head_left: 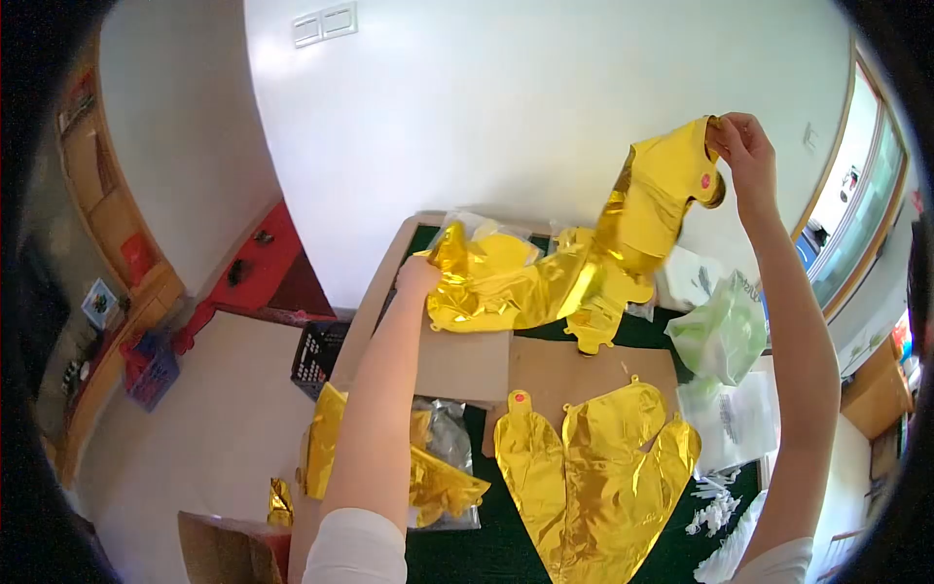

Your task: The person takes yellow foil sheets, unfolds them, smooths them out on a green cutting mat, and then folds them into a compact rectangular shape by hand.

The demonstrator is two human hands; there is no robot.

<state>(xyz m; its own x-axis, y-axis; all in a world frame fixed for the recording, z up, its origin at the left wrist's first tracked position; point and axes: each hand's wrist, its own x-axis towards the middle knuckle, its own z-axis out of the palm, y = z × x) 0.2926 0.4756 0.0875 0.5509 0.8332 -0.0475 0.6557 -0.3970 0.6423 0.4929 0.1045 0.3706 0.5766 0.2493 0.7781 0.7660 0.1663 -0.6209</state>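
A flat gold foil balloon (pixel 647 209) with a pink-red spot is stretched between my two hands. Raised at the upper right, my right hand (pixel 745 154) pinches one end of it. My left hand (pixel 418 276) is closed at the other end, low over the table's far left side; its fingertips are partly hidden by the foil. Another flat gold foil balloon (pixel 628 477) lies spread on the near part of the table, a red spot on its left tab. More gold foil (pixel 595 336) lies behind and under the held one.
Crumpled gold foil (pixel 438 482) and clear plastic bags lie beneath my left forearm. Cardboard sheets (pixel 593 368) cover part of the dark green tabletop. A pale green plastic bag (pixel 722 331) and small white pieces (pixel 715 508) are at right. A black basket (pixel 319 352) stands left; a wall rises behind.
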